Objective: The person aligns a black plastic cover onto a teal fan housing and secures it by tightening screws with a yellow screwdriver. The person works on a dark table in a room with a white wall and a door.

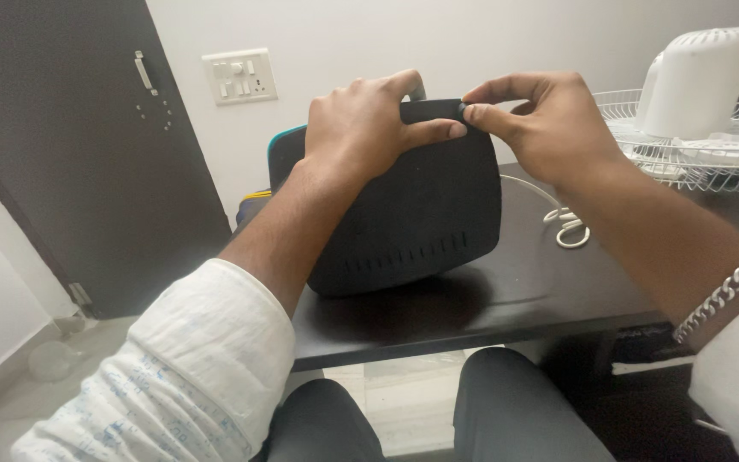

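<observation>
A flat black box-shaped device (421,214) with a row of vent slots stands on its edge on the dark table (515,299). My left hand (365,128) grips its top edge, thumb stretched along the rim. My right hand (540,124) pinches a small part at the top right of that rim between thumb and forefinger. A silver chain bracelet (724,291) hangs on my right wrist.
A coiled white cable (564,224) lies on the table right of the device. A white fan with its wire guard (694,128) lies at the back right. A teal-edged bag (277,154) stands behind the device. A dark door (70,154) and a wall switch plate (239,77) are behind.
</observation>
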